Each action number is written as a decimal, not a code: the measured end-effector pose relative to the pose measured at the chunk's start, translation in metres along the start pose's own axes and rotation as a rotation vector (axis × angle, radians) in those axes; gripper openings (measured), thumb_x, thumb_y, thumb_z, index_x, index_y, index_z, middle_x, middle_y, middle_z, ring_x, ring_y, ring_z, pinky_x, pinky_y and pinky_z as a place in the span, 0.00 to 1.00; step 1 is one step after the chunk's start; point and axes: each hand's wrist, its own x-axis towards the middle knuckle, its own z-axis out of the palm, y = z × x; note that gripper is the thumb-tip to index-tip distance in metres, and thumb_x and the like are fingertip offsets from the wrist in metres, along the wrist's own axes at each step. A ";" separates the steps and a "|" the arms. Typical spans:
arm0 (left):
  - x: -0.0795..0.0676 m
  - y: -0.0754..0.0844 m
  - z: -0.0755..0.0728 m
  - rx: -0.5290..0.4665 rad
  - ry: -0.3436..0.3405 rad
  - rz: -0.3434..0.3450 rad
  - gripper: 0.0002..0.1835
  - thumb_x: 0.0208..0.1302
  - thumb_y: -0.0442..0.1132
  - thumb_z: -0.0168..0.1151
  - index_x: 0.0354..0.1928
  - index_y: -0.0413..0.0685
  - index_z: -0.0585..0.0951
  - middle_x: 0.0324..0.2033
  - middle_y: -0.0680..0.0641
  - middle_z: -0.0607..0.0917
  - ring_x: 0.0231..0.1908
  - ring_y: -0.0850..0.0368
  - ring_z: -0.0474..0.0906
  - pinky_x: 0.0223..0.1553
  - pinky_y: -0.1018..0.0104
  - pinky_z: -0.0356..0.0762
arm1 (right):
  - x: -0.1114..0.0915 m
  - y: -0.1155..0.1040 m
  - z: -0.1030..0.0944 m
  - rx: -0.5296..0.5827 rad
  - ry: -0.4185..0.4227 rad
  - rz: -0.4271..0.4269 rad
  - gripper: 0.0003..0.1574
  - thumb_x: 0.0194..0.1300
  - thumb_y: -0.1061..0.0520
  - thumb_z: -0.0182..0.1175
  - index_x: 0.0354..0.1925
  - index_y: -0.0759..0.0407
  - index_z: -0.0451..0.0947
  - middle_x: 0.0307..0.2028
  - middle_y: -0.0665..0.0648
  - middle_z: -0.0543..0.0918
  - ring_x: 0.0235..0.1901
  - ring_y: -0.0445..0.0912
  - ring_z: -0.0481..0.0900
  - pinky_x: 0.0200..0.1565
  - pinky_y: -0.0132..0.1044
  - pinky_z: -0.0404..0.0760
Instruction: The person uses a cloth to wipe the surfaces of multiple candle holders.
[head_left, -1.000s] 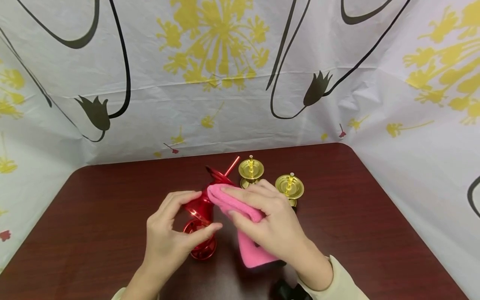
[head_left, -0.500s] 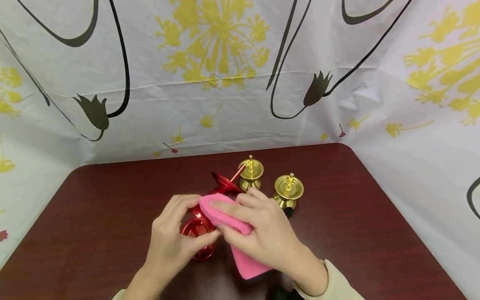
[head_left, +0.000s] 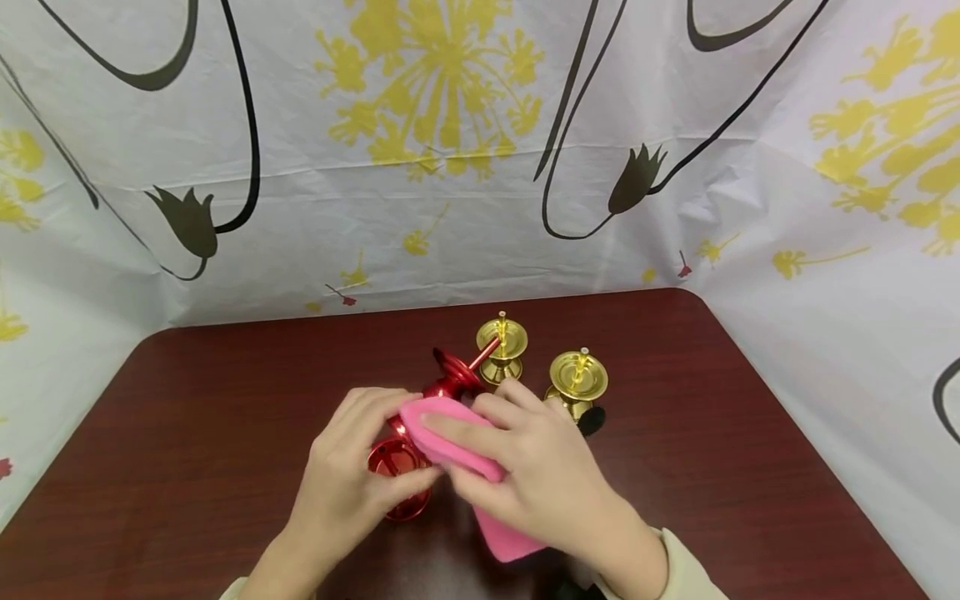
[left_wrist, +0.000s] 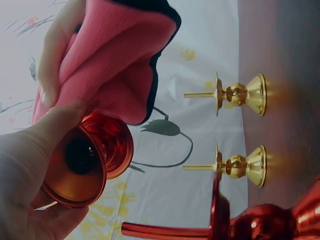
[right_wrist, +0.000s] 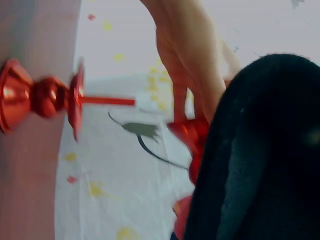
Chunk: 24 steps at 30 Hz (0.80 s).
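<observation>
Hands [head_left: 360, 458] [head_left: 540, 454] around red candle holder [head_left: 453, 377], part behind pink cloth [left_wrist: 112, 57].

Near candlestick [head_left: 392, 460] stands upright on the counter [head_left: 712, 467], left of centre. Rear candlestick [head_left: 501, 340] and right candlestick [head_left: 579, 377] stand upright farther back; the latter is slightly nearer the person. Held candlestick [head_left: 452, 375] is tilted above the counter between left grip [head_left: 341, 467] and right grip [head_left: 536, 458], spike pointing away and rightward. Cloth [head_left: 450, 450] lies against it, in the right grip. Sheet [head_left: 300, 233] hangs behind the counter and along both sides.
</observation>
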 end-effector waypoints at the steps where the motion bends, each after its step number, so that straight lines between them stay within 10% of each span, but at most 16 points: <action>1: 0.000 0.000 0.000 0.005 0.000 0.008 0.26 0.53 0.50 0.75 0.50 0.41 0.82 0.43 0.48 0.86 0.46 0.55 0.78 0.57 0.80 0.72 | 0.000 -0.002 0.002 -0.015 0.008 0.019 0.23 0.50 0.50 0.69 0.49 0.37 0.86 0.31 0.43 0.81 0.33 0.38 0.71 0.23 0.25 0.58; 16: -0.006 -0.002 0.001 0.050 -0.010 -0.059 0.34 0.58 0.63 0.66 0.52 0.39 0.79 0.44 0.47 0.84 0.44 0.57 0.79 0.53 0.82 0.74 | -0.003 0.001 -0.006 -0.139 -0.127 0.078 0.15 0.49 0.48 0.69 0.39 0.38 0.86 0.23 0.41 0.72 0.30 0.37 0.65 0.22 0.28 0.56; 24: -0.005 -0.003 0.005 -0.022 0.023 -0.070 0.34 0.55 0.61 0.69 0.48 0.37 0.78 0.43 0.47 0.82 0.43 0.58 0.77 0.51 0.82 0.75 | -0.003 0.002 -0.010 -0.164 -0.068 0.105 0.17 0.47 0.48 0.69 0.40 0.38 0.87 0.24 0.41 0.73 0.30 0.38 0.65 0.22 0.28 0.56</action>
